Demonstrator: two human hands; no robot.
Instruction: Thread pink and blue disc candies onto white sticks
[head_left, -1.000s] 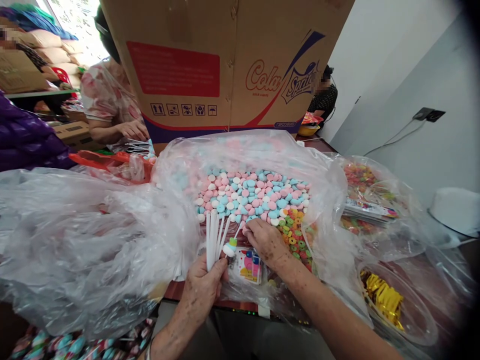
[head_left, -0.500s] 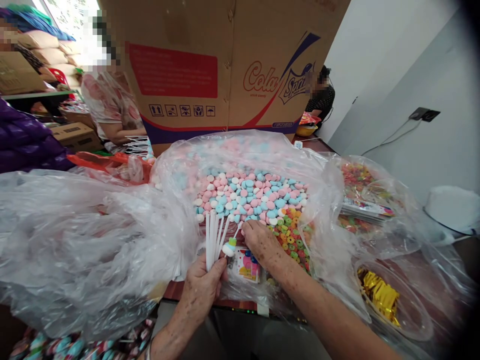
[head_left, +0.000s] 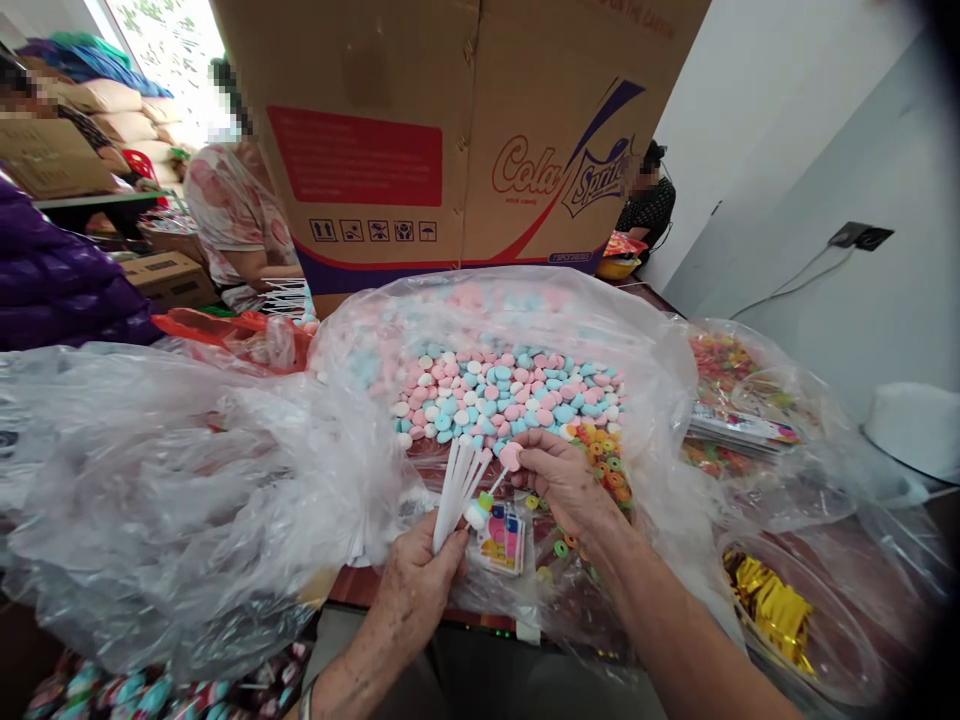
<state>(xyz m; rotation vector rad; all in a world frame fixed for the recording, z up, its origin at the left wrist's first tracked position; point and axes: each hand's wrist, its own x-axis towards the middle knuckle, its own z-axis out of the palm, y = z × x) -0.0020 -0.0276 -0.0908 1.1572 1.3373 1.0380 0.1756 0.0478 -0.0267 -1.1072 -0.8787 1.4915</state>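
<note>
My left hand (head_left: 420,575) is closed round a fanned bundle of white sticks (head_left: 456,490). One thin stick leans right out of the same grip, bearing a pale blue and white candy (head_left: 477,514) and a green-yellow gummy ring (head_left: 486,500). At that stick's upper tip, the fingers of my right hand (head_left: 564,482) pinch a round pink candy (head_left: 511,457). Behind both hands lies a heap of pink, blue and white candies (head_left: 495,395) in an open clear plastic bag (head_left: 652,370). Gummy rings (head_left: 611,465) lie beside my right hand, and a small stack of printed cards (head_left: 501,545) lies below.
A tall carton (head_left: 375,60) stands behind the candy. Crumpled plastic (head_left: 187,500) covers the left. To the right are a clear tub (head_left: 862,665) with gold ties (head_left: 772,605) and a bag of gummy rings (head_left: 720,360). Other people (head_left: 232,210) sit beyond the carton.
My right hand has come up with a pink candy and brought it to the stick's tip. The whole view has shifted slightly, and the left hand keeps its grip on the sticks.
</note>
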